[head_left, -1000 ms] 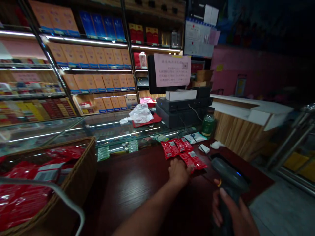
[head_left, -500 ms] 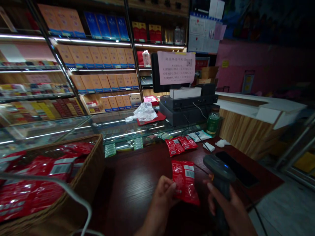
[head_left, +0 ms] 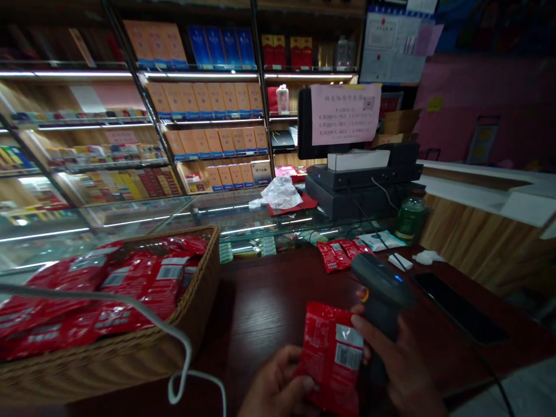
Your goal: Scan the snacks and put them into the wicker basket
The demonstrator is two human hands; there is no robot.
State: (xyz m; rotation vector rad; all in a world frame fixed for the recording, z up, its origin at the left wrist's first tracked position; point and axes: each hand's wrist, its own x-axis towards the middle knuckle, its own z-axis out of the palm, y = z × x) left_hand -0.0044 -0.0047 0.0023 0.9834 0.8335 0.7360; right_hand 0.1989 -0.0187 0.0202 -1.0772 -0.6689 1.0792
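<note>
Between the thumb and fingers of my left hand (head_left: 280, 385) is a red snack packet (head_left: 324, 359), its white barcode label facing up toward me. My right hand (head_left: 402, 365) is wrapped round the handle of a dark barcode scanner (head_left: 382, 289), which shows a small blue light on top. The right thumb and fingertips lie against the packet's upper right edge. Two more red packets (head_left: 336, 256) lie on the dark table beyond. At the left stands a wicker basket (head_left: 208, 278) holding several like packets (head_left: 152, 284).
A white cable (head_left: 186, 353) loops in front of the basket. At the right lies a black phone (head_left: 460, 307). Behind are a green jar (head_left: 409, 220), a register with a monitor (head_left: 306, 127), a glass counter (head_left: 182, 211) and stocked shelves.
The view has swung left, so the scene sits further right. The packet has come nearer to me, and the right hand with the scanner has moved up against it.
</note>
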